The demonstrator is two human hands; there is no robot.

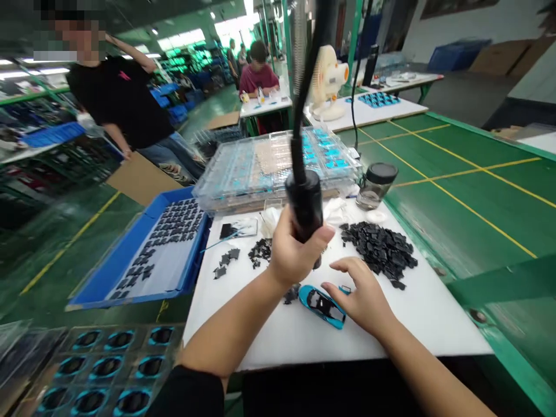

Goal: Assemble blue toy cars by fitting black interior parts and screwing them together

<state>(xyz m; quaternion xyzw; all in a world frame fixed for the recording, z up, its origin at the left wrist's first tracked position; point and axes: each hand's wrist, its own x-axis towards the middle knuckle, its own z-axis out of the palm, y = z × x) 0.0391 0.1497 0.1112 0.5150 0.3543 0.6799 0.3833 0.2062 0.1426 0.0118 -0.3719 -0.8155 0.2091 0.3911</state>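
Note:
My left hand (290,255) is wrapped round a black electric screwdriver (304,200), held upright with its cord running up from the top. Only its lower tip shows beneath my fingers. To the right, my right hand (362,292) is open, thumb and fingers apart, with nothing visible between them. A blue toy car body (322,307) with a black and grey inside lies on the white table, just left of my right thumb; whether they touch I cannot tell. Behind my right hand is a large pile of black plastic parts (382,252). Small black pieces (260,253) lie beyond my left wrist.
A blue tray (143,249) with rows of black parts stands to the left. Clear plastic trays (243,168) are stacked at the back, beside a lidded jar (377,185). Trays of blue-and-black parts (106,366) sit lower left. A person (121,104) stands holding cardboard (143,176).

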